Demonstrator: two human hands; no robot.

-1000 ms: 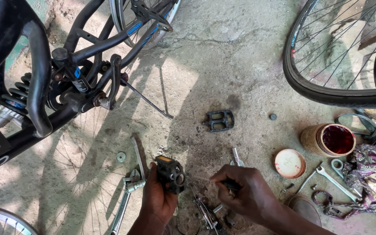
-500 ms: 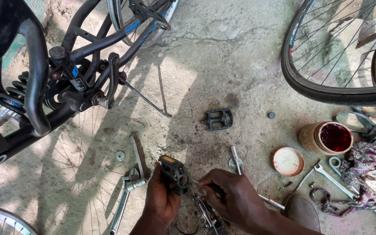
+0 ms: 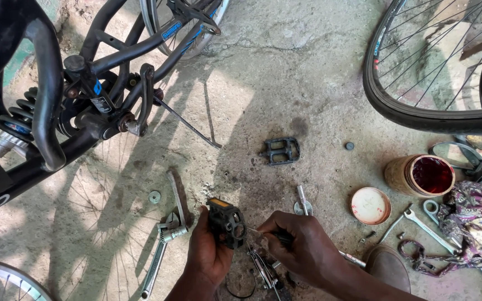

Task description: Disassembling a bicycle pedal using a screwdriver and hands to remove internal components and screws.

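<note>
My left hand (image 3: 206, 253) holds a black bicycle pedal (image 3: 225, 222) with an orange reflector, low in the middle of the view. My right hand (image 3: 305, 249) grips a thin dark-handled tool (image 3: 269, 234) whose tip points left into the pedal's end. A second black pedal (image 3: 280, 150) lies flat on the concrete floor beyond the hands. Below the hands, several small metal parts (image 3: 263, 267) lie on the ground.
A black bicycle frame (image 3: 85, 100) with kickstand fills the upper left; a wheel (image 3: 425, 111) stands at upper right. A jar of red grease (image 3: 422, 175) and its lid (image 3: 370, 205) sit at right with spanners (image 3: 428, 220) and a patterned cloth (image 3: 475, 223). A wrench (image 3: 160, 251) and washer (image 3: 154, 196) lie left.
My right hand has moved left, bringing the tool's tip up to the pedal. The left hand has kept the pedal in nearly the same place.
</note>
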